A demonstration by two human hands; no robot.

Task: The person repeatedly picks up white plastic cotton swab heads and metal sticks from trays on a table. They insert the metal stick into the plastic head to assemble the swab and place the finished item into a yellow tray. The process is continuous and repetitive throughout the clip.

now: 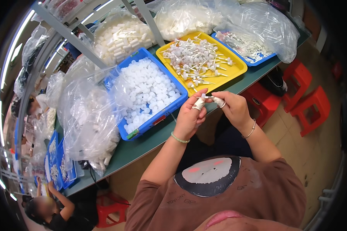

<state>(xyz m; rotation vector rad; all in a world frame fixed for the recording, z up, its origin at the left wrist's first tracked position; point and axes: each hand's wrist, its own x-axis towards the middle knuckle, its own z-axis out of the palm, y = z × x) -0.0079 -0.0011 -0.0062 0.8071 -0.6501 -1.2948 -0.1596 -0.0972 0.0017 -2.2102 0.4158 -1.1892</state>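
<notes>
My left hand [191, 115] and my right hand [232, 107] meet just in front of the table edge, pinching one small white plastic piece [204, 96] with a thin stem between taped fingertips. Behind them a blue tray [164, 112] holds several white round caps [148, 90]. To its right a yellow tray [235, 73] holds several white pieces with thin stems [194, 57].
A second blue tray [258, 58] at the right lies under a clear bag. Big clear bags of white parts [88, 119] crowd the green table [142, 144]. Red stools [308, 106] stand on the floor at right. Another person [52, 211] sits at lower left.
</notes>
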